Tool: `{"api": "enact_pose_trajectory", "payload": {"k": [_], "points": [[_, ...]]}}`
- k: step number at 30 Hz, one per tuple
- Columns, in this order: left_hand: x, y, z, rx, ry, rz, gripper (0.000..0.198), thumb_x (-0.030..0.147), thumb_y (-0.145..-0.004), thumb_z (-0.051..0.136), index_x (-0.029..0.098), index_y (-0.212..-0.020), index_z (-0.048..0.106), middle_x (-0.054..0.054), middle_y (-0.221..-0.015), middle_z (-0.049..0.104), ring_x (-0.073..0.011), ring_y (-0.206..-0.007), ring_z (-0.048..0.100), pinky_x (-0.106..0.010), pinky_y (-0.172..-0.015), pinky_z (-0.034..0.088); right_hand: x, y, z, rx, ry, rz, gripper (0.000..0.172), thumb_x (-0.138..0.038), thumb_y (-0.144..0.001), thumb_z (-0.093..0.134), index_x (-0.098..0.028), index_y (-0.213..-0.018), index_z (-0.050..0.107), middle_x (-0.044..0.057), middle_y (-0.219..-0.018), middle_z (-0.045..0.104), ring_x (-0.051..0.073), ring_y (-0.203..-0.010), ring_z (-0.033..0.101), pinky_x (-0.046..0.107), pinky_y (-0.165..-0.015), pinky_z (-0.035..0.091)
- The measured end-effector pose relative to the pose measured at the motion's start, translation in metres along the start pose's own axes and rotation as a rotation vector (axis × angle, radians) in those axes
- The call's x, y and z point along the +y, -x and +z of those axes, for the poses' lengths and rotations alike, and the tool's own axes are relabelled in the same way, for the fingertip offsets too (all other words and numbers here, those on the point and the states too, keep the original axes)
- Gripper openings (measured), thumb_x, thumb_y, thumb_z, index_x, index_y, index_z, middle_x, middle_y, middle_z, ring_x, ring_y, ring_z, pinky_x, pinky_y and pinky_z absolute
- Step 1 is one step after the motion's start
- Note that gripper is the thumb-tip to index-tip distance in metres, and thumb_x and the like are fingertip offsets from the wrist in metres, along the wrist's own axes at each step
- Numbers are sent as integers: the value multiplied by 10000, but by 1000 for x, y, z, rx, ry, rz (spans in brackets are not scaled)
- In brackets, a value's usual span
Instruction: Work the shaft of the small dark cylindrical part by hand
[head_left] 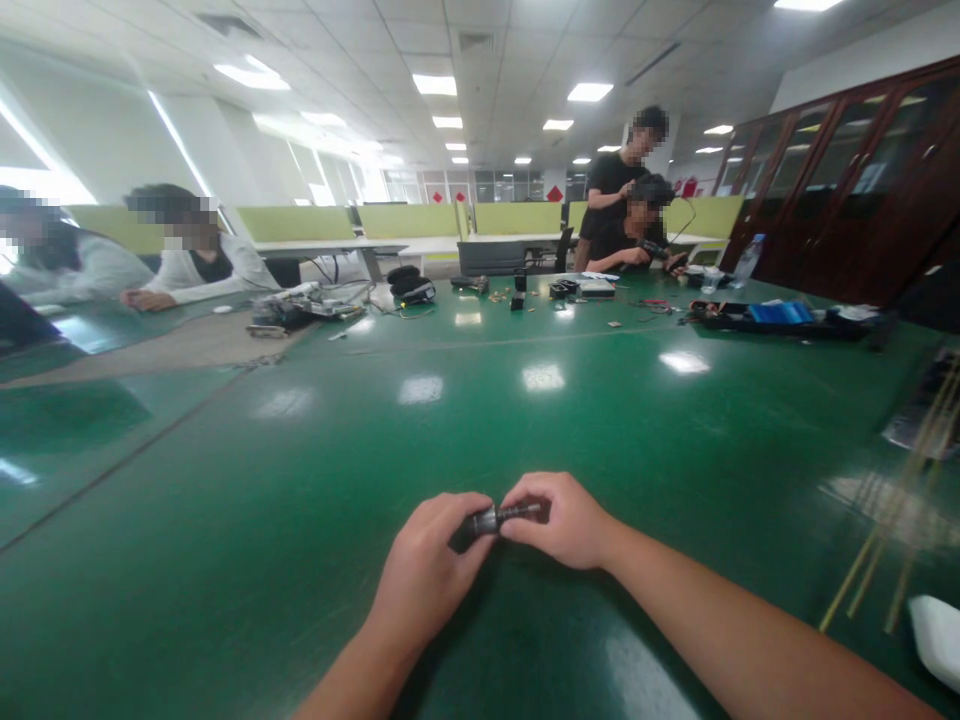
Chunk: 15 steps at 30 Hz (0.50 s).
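Observation:
Low in the middle of the view, my left hand (427,565) is closed around a short dark cylinder (480,522) with a shiny metallic band. My right hand (574,525) pinches a thin, stepped dark shaft (523,510) between thumb and fingers. The shaft lines up with the cylinder's end and meets it, though I cannot tell whether they are one piece. Both hands are close together just above the green tabletop (390,440). My fingers cover part of the cylinder, so its exact kind does not show.
Long thin sticks (892,520) and a white object (937,640) are at the right. Along the far side lie a tangle of parts (300,305), a black case (411,286), a tray with blue material (780,315) and a bottle (748,262). Several people are around the table.

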<state>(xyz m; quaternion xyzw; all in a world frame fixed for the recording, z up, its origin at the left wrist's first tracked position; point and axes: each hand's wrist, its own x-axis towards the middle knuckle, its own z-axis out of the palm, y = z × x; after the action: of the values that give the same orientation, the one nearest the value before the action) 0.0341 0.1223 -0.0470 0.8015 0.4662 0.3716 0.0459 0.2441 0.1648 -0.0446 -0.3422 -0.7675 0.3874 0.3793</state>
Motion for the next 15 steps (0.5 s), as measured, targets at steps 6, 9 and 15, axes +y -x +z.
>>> {"api": "enact_pose_trajectory", "payload": {"k": [6, 9, 15], "points": [[0, 0, 0, 7, 14, 29, 200, 236, -875, 644, 248, -1075, 637, -26, -1017, 684, -194, -930, 646, -328, -839, 517, 2, 0, 0, -8, 0, 6, 105, -251, -776, 736, -191, -860, 756, 28, -795, 695, 160, -733, 622, 267, -677, 455], [0, 0, 0, 6, 18, 20, 202, 233, -873, 644, 248, -1074, 638, -29, -1021, 683, -199, -935, 648, -334, -841, 522, 3, 0, 0, -7, -5, 25, 103, -254, -775, 735, -194, -856, 757, 29, -798, 700, 164, -734, 628, 269, -676, 457], [0, -1, 1, -1, 34, 16, 196, 232, -883, 639, 259, -1077, 636, -22, -1025, 681, -194, -944, 643, -339, -851, 518, 6, 0, 1, -5, -13, 37, 100, -260, -769, 741, -196, -845, 755, 25, -794, 706, 165, -728, 630, 275, -685, 463]]}}
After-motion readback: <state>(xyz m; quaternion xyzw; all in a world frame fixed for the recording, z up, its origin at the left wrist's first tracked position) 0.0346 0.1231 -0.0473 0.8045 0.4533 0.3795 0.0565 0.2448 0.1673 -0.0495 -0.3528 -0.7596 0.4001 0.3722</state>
